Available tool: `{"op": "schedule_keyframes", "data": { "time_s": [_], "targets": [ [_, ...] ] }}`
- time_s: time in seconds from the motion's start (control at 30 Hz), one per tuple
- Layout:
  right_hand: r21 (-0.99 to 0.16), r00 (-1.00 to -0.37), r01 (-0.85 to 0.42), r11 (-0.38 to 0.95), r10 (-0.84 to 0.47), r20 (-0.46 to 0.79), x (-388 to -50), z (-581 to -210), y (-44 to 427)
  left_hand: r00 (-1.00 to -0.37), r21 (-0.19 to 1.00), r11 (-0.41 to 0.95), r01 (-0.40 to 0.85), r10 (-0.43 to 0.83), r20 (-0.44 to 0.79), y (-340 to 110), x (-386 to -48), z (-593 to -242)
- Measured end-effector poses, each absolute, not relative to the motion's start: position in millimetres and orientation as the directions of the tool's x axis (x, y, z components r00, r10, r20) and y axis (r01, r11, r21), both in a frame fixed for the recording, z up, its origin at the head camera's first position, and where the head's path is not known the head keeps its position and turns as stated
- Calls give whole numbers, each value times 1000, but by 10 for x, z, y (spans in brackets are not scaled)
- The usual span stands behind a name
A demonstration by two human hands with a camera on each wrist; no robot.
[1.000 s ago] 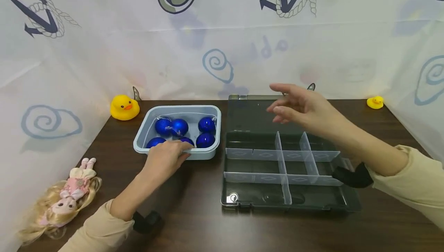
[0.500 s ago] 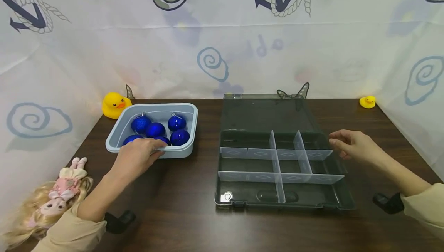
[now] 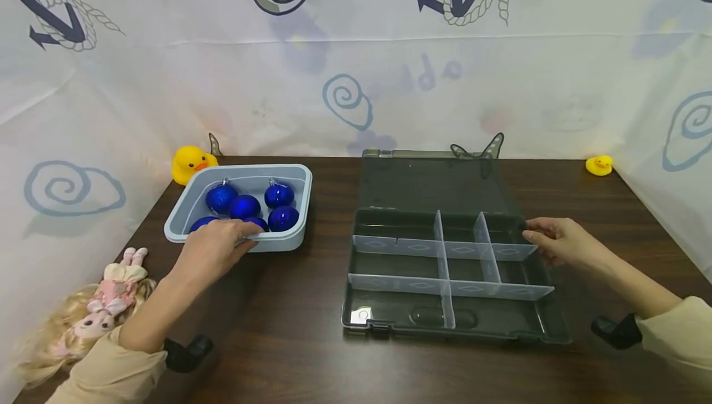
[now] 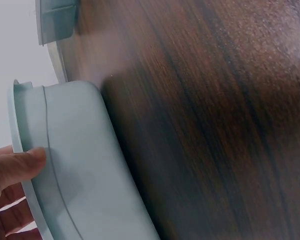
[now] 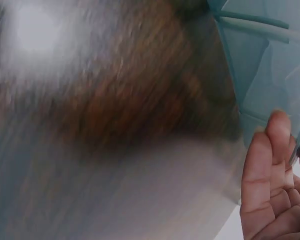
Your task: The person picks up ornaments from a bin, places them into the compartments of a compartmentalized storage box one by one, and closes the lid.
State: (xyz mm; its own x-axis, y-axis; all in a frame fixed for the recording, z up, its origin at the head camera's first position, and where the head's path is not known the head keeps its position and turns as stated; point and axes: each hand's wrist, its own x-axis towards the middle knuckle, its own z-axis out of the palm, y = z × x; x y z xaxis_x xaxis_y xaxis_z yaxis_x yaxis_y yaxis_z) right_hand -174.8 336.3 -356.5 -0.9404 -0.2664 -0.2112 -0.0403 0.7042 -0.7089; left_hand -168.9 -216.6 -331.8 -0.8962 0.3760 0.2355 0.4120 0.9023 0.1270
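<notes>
My left hand (image 3: 214, 252) grips the near rim of a light blue plastic tub (image 3: 278, 243), thumb outside and fingers over the edge. Several shiny blue Christmas baubles (image 3: 245, 207) lie inside, some partly behind the hand. To the right lies a smoky see-through compartment box (image 3: 395, 311), its lid (image 3: 428, 185) folded back flat and clear dividers (image 3: 400, 246) splitting its tray. My right hand (image 3: 567, 243) pinches this box's right wall. In the right wrist view, fingers (image 5: 260, 170) lie along the wall's outside and the thumb is mostly cut off.
A big yellow rubber duck (image 3: 191, 164) stands behind the tub's left corner, and a small duck (image 3: 599, 165) at the back right. A blond doll (image 3: 108, 296) lies at the left. Patterned cloth (image 3: 250, 83) encloses the dark wooden table (image 3: 289, 342).
The tub has slid left with my left hand on it. My right hand has come down from above the box to its right wall. The box has turned slightly, its front shifting left.
</notes>
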Motion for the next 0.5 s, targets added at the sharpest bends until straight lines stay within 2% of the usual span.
{"op": "schedule_keyframes", "data": {
  "time_s": [0.5],
  "targets": [
    [-737, -936, -37, 675, -281, -211, -1715, -3585, 3207, -883, 109, 903, 415, 371, 290, -2188, -1737, -3357]
  ]
}}
